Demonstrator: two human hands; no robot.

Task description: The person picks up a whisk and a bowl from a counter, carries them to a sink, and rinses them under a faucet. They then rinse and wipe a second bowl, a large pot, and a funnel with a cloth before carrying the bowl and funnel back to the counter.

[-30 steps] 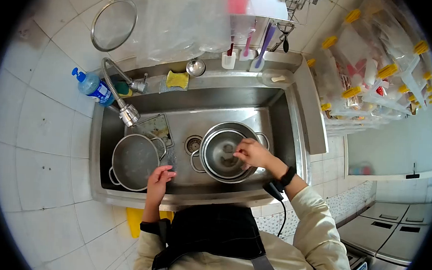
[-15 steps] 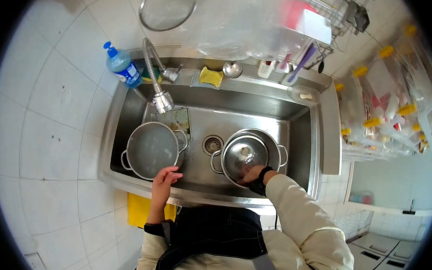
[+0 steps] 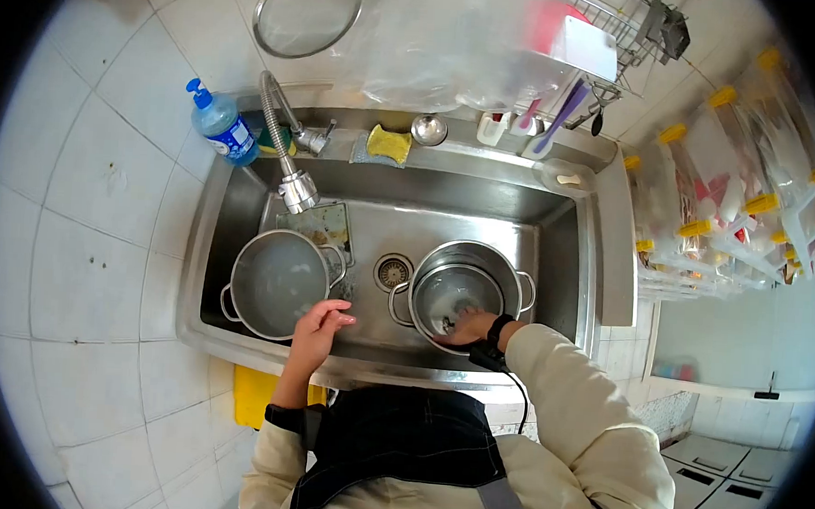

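My left hand (image 3: pixel 319 331) hovers just in front of the left pot, fingers stretched out and slightly bent, holding nothing. That steel pot (image 3: pixel 280 283) has two loop handles and contains cloudy water. At the right of the sink stands a second two-handled steel pot (image 3: pixel 425 263), with a smaller metal bowl (image 3: pixel 466 281) inside it. My right hand (image 3: pixel 466 329) reaches into this pot and grips the bowl at its near side; some fingertips are hard to make out. Shiny liquid shows in the bowl.
Both pots stand in a steel sink (image 3: pixel 492 217) with a drain (image 3: pixel 394 272) between them. A spring-hose faucet (image 3: pixel 297 192) hangs at the left. Along the back ledge are a blue soap bottle (image 3: pixel 225 127), a yellow sponge (image 3: pixel 389 144) and a ladle (image 3: pixel 429 129).
The bowl sits lower in the right pot, and liquid now shows in it. My right hand has shifted left over the bowl. My left hand has moved slightly up and right.
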